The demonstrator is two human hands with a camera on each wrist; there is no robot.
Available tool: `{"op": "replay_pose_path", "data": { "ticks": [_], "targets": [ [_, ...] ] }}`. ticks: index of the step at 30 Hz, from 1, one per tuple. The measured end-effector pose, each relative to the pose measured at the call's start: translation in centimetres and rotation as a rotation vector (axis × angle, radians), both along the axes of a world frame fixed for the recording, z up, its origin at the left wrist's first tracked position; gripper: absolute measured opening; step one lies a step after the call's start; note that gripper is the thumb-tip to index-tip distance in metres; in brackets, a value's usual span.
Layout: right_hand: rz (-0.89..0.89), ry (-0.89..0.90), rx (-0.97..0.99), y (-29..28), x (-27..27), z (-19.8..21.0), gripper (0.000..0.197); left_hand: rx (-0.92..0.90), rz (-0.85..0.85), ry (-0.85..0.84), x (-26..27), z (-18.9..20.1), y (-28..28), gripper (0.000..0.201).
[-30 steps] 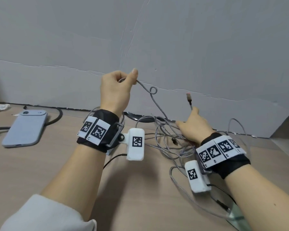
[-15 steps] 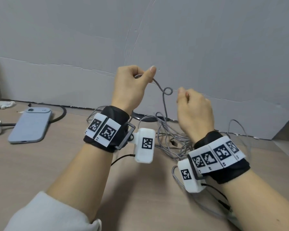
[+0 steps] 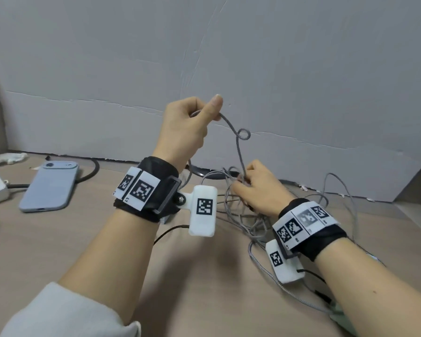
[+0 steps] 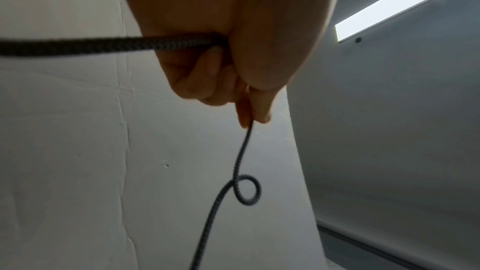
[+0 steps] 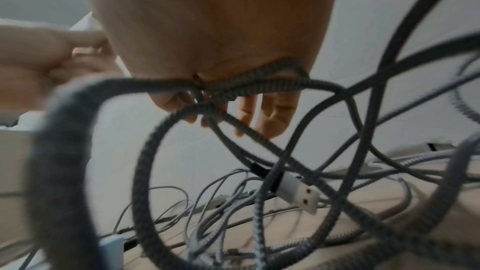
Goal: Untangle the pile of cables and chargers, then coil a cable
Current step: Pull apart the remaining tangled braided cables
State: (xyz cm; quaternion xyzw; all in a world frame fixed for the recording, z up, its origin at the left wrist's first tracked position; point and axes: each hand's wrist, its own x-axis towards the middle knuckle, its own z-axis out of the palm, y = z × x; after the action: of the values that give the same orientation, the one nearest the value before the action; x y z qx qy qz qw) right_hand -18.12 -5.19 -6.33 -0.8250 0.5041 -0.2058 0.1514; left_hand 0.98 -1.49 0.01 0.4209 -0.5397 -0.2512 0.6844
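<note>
Down at the cable pile [image 3: 243, 215], right hand [image 3: 258, 190] lowered since, left hand [image 3: 185, 127] unchanged

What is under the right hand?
Under the right hand lies the tangle of grey braided cables on the table; a USB plug hangs among them. Its fingers hold several strands. The wrist covers part of the pile.

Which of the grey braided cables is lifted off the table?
The braided cable with the small kink loop: pinched in the left hand, running down to the right hand. The others lie in the pile.
</note>
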Motion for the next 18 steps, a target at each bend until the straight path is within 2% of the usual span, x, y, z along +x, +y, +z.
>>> {"op": "replay_pose_path", "data": {
  "ticks": [2, 4, 6, 8, 9, 10, 11, 12, 14, 16, 18],
  "targets": [
    [-0.010, -0.034, -0.005, -0.1, -0.8, 0.3, 0.033, 0.044, 0.091, -0.014, 1.7, -0.4, -0.5, 0.039],
    [-0.051, -0.052, -0.006, -0.2, -1.6, 0.6, 0.027, 0.139, 0.221, -0.136, 3.4, -1.2, -1.4, 0.039],
    [-0.061, 0.001, -0.002, 0.0, -1.7, 0.9, 0.024, 0.297, 0.327, -0.439, 3.9, -2.2, -2.2, 0.031],
    [-0.076, 0.105, 0.007, 0.2, -1.5, 1.2, 0.020, 0.412, 0.494, -0.846, 2.7, -2.5, -1.9, 0.017],
    [-0.092, 0.144, 0.007, 0.2, -1.3, 1.4, 0.018, 0.383, 0.562, -1.057, 1.6, -2.7, -1.6, 0.030],
    [-0.106, 0.165, 0.001, 0.2, -1.1, 1.6, 0.017, 0.290, 0.582, -1.244, 0.3, -2.8, -1.1, 0.051],
    [-0.118, 0.181, 0.002, 0.3, -0.9, 1.9, 0.017, 0.156, 0.550, -1.396, -1.1, -2.8, -0.7, 0.067],
    [-0.115, 0.189, -0.003, 0.4, -0.8, 2.2, 0.018, 0.028, 0.468, -1.508, -2.4, -2.7, -0.2, 0.074],
    [-0.097, 0.191, -0.017, 0.5, -0.7, 2.6, 0.024, -0.093, 0.254, -1.617, -4.3, -2.8, -0.1, 0.067],
    [-0.073, 0.190, -0.018, 0.8, -1.0, 2.9, 0.026, -0.038, 0.117, -1.598, -4.6, -2.5, -0.5, 0.046],
    [-0.061, 0.196, -0.019, 0.9, -1.7, 3.0, 0.019, 0.023, 0.011, -1.493, -4.3, -2.2, -1.0, 0.033]
  ]
}}
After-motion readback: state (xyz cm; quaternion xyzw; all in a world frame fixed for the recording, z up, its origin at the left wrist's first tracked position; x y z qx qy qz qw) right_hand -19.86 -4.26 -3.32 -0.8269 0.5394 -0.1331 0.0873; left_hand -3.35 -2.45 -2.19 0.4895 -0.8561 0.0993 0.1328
